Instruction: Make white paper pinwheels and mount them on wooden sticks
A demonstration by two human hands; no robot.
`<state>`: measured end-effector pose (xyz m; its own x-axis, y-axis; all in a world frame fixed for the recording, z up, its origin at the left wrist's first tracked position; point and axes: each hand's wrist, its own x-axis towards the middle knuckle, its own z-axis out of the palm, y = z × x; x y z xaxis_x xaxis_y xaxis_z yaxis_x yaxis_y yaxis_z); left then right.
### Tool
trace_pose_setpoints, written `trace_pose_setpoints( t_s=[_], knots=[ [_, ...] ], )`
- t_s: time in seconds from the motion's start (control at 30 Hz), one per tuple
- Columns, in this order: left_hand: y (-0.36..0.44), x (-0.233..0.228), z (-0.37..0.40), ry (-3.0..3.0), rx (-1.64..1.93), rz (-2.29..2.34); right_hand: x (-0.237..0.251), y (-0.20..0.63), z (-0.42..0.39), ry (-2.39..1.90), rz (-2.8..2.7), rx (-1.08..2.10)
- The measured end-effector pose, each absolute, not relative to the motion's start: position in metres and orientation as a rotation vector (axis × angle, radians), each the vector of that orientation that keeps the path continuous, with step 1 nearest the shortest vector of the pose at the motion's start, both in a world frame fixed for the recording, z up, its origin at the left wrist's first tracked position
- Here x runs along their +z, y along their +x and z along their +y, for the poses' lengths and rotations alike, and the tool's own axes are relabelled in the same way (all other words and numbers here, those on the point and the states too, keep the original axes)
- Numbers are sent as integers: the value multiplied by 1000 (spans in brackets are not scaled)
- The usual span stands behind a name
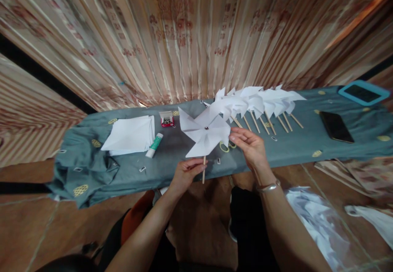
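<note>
Terracotta floor [30,223] underlies grey-clothed bench [307,141] (striped curtain [184,38] behind).

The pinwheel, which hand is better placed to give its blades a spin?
Probably the right hand: its fingertips already touch a blade edge of the pinwheel. The left hand is pinching the wooden stick, steadying it.
</note>
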<state>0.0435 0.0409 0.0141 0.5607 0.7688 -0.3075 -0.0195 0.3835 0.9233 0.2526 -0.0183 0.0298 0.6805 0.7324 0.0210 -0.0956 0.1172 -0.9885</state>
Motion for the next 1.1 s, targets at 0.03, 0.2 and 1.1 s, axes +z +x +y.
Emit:
trace_pose_setpoints(
  t_s=[0.03,0.2,1.1],
  knots=[
    [43,14,41,1068,593,844,30,251,-19,-1325,-590,679],
    [44,12,43,1089,615,858,29,240,-19,-1288,-569,759],
    [46,8,43,1066,680,866,33,198,-19,-1195,-592,1042]
  ],
)
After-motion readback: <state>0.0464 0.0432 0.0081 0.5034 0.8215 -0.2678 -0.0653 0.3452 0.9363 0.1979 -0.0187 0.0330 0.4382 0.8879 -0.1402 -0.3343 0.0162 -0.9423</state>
